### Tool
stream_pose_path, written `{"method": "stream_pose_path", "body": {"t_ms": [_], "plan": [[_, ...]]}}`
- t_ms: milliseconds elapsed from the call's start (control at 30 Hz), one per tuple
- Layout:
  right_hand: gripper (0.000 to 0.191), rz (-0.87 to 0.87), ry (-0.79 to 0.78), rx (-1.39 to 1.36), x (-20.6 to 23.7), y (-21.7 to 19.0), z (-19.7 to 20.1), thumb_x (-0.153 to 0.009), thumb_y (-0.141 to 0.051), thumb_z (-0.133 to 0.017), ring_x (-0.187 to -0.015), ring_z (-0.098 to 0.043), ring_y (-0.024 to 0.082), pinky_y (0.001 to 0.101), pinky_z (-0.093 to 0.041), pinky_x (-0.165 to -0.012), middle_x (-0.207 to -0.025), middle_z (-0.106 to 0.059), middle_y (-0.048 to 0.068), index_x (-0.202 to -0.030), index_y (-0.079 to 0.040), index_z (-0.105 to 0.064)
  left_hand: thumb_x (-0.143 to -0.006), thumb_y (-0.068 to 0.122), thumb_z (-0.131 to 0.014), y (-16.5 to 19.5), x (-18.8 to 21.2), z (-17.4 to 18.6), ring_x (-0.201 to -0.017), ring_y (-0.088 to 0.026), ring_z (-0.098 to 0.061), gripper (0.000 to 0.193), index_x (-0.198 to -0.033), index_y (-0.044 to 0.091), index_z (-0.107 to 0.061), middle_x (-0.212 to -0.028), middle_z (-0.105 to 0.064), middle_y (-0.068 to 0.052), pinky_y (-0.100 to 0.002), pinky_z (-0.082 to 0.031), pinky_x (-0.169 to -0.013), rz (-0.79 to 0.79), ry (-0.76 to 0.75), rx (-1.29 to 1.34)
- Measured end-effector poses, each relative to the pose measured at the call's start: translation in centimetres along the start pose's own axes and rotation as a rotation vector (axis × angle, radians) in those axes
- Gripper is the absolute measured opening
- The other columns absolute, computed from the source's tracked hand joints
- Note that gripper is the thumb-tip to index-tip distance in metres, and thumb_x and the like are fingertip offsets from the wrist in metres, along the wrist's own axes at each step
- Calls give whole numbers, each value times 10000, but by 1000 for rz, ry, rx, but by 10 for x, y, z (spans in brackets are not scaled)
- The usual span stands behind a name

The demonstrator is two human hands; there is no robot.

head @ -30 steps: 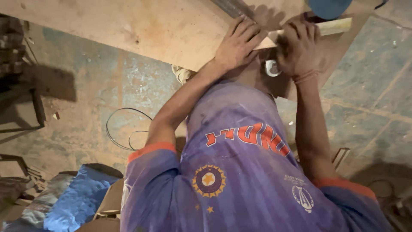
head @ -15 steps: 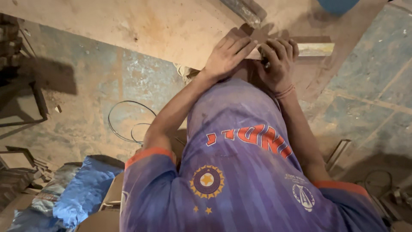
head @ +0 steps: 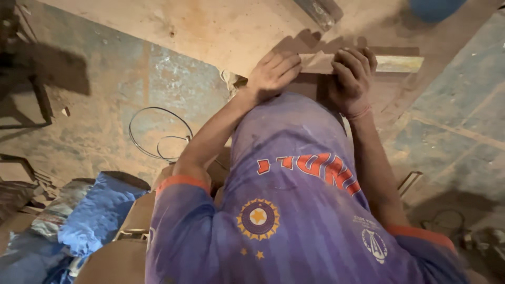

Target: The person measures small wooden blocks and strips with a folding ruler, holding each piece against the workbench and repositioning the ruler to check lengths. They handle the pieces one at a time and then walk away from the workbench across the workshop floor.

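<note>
The concrete floor (head: 131, 89), worn grey-blue with dusty brown patches, fills the left side and the right edge of the frame. Across the top lies a large sheet of pale plywood (head: 210, 26), its lower edge running diagonally from the upper left toward the centre. The lower middle of the frame is taken up by the person's purple jersey (head: 294, 210) with orange trim at the sleeves, seen from above. In the lower left corner sits a crumpled blue cloth (head: 100, 210) beside a brown cardboard piece (head: 139, 215). A loop of thin dark wire (head: 158, 131) lies on the floor at centre left. A dark metal frame (head: 37, 100) stands in shadow at the upper left. A blue round object (head: 434, 8) is cut off by the top right edge.

Near the top centre a narrow wooden strip (head: 394, 63) lies horizontally over the plywood, its right end jutting out free. The left hand (head: 273, 73) rests flat, fingers stretched forward and close together, pressing on the strip's left end and the plywood edge. The right hand (head: 352, 73) is just beside it, fingers curled down over the strip and gripping it; a thin red thread (head: 357, 113) circles that wrist.
</note>
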State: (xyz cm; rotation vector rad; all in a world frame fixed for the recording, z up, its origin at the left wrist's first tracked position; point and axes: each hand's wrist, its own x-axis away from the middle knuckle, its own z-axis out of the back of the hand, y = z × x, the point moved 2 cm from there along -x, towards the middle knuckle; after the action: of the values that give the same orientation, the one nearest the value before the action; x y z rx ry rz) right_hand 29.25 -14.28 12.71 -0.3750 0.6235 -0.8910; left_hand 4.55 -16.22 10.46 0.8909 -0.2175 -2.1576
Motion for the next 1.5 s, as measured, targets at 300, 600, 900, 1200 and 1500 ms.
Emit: {"method": "stream_pose_path", "body": {"t_ms": [300,600,900,1200,1500], "plan": [[261,-6,-73,-2,4,-4,-2,-874,-38,-744,-1253,-648,352,533,-358,-1211,-1268,-711,139,-1131,-36,-701,-859,117,-698,4,7,4,-1077,-264,-657,271,-1101,-3,-703,-1190,-668,-117,-377,-555,-916,-13,-7,18],[292,-7,-84,3,6,-5,-4,-843,-32,-744,-1247,-645,338,529,-363,-1199,-1255,-701,127,-1126,-48,-676,-848,99,-690,7,10,2,-1077,-267,-661,294,-1111,-32,-694,-1186,-660,-123,-373,-568,-910,14,-11,68],[288,-56,-65,10,-2,-11,-4,-856,-34,-795,-1229,-638,334,497,-409,-1149,-1256,-684,130,-1119,-46,-678,-868,88,-670,4,14,-5,-1037,-291,-670,291,-1129,-40,-668,-1211,-649,-147,-389,-572,-893,133,-15,121],[314,-38,-43,-7,-1,-4,-4,-835,-23,-784,-1219,-637,334,495,-414,-1141,-1260,-683,131,-1133,-42,-685,-880,106,-650,3,13,-10,-1035,-283,-670,314,-1167,-19,-667,-1234,-647,-132,-384,-563,-902,139,-24,105],[562,-22,-61,23,1,2,-7,-861,-97,-774,-1195,-596,381,526,-401,-1133,-1319,-606,164,-1385,10,-600,-879,105,-640,2,8,-8,-1048,-296,-667,337,-1184,-36,-661,-1240,-640,-144,-395,-561,-925,120,-34,100]]}}
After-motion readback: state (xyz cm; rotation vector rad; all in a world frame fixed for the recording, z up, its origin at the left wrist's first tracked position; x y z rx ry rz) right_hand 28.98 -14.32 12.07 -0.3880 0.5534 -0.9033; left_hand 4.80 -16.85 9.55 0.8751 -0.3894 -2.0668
